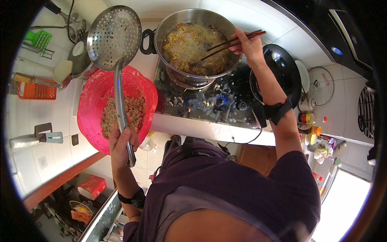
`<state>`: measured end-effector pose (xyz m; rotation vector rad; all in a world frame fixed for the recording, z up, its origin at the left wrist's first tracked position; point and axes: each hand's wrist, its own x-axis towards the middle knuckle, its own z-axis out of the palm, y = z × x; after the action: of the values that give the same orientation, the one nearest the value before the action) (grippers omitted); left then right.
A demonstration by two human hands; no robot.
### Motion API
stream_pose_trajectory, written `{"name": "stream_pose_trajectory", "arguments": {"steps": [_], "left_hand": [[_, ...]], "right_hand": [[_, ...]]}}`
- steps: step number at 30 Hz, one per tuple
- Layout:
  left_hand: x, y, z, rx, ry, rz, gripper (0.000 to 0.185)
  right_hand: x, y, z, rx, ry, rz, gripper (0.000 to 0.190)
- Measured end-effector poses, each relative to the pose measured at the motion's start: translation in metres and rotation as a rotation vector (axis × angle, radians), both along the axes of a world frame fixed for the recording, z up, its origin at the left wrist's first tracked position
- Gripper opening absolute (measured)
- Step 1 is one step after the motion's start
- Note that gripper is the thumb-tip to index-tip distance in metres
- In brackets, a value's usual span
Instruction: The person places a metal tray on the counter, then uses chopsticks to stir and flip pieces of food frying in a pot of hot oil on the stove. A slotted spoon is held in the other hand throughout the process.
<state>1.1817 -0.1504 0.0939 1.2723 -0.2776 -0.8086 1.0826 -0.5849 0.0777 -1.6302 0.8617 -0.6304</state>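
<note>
My left hand (123, 141) grips the metal handle of a perforated skimmer (114, 36). The skimmer's round head is raised left of the pot, and its handle crosses over a pink plastic basin (90, 106). Inside that basin lies a minced mixture with green bits (133, 106). Held in my right hand (248, 47) is a pair of wooden chopsticks (222, 46), whose tips reach into a steel pot (196, 74) on the stove. Golden-brown pieces (187, 42) bubble in oil there. Foam partly hides the pieces and the chopstick tips.
A black glass gas stove (196, 104) bears scattered crumbs. A black wok (279, 69) stands to the right, near sauce bottles (307, 118). Behind the basin is a lidded pot (81, 56). Graters (37, 91) and other utensils hang on the left wall. A range hood (341, 39) juts in at upper right.
</note>
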Motion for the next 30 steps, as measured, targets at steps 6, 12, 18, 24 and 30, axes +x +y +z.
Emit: {"name": "stream_pose_trajectory", "arguments": {"steps": [6, 12, 18, 24, 30], "left_hand": [[0.0, 0.001, 0.001, 0.011, -0.001, -0.012, 0.033], [-0.001, 0.004, 0.002, 0.016, -0.005, -0.01, 0.033], [0.001, 0.005, 0.0, 0.017, 0.002, -0.01, 0.033], [0.0, 0.004, 0.001, 0.016, -0.001, -0.011, 0.033], [0.0, -0.001, 0.002, 0.021, 0.003, -0.017, 0.033]], "right_hand": [[0.027, -0.004, -0.026, 0.048, 0.016, 0.054, 0.031], [0.02, -0.001, -0.007, -0.023, -0.114, 0.055, 0.03], [0.01, 0.003, 0.005, -0.099, -0.119, 0.146, 0.028], [0.005, -0.002, 0.009, -0.068, -0.08, 0.11, 0.029], [0.031, 0.002, -0.021, -0.039, -0.002, 0.07, 0.029]]}}
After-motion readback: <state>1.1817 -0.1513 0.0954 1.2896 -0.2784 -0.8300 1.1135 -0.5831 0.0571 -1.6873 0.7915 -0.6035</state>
